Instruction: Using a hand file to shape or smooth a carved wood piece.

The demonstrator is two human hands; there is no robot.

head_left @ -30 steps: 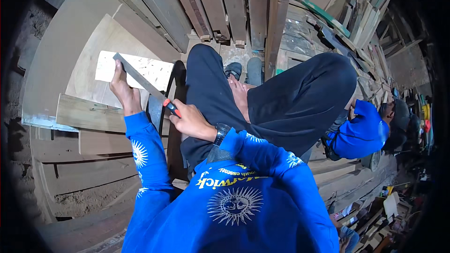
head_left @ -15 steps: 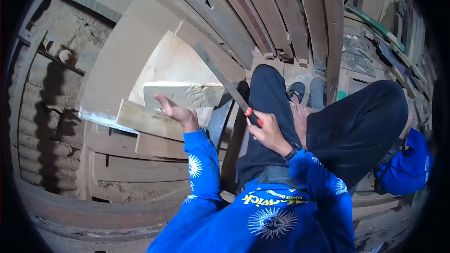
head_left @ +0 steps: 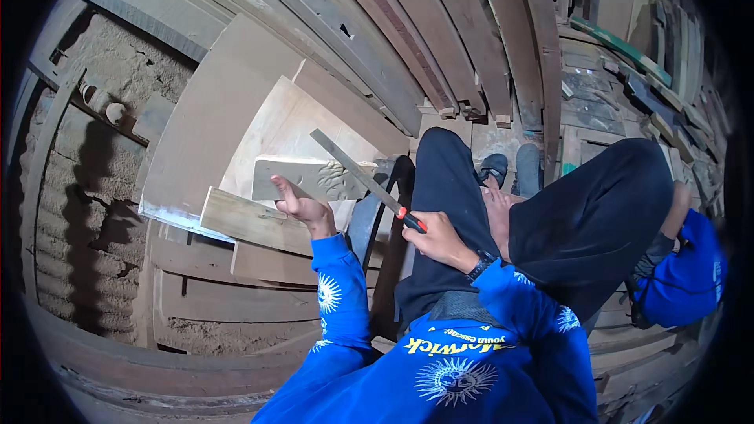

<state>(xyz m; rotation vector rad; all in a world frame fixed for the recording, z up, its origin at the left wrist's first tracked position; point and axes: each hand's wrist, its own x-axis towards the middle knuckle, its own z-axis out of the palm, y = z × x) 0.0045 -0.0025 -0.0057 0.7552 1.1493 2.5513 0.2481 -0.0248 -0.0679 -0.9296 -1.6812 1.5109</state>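
Note:
In my right hand (head_left: 444,237) is a long flat file (head_left: 357,173), gripped by its red and black handle. Its blade slants up to the left across the carved end of a pale wooden board (head_left: 290,170). Whether the blade touches the wood I cannot tell. Leaf-like relief is cut into the board's right part; its left part is plain. My left hand (head_left: 310,213) holds the board's near edge, thumb raised along the face, the other fingers mostly hidden. Beneath the board lies a lighter wooden panel (head_left: 271,122).
A plain plank (head_left: 243,221) juts out left of my left hand. Long timber boards (head_left: 369,31) lean in a row ahead. My dark-trousered legs (head_left: 448,180) are folded at the right. Another person's blue sleeve (head_left: 695,271) shows at far right, beside scattered wood pieces (head_left: 605,102).
The file's blade has come down and nearer, now over the carving instead of above its far side. The board sits slightly farther right. The whole view has shifted a little.

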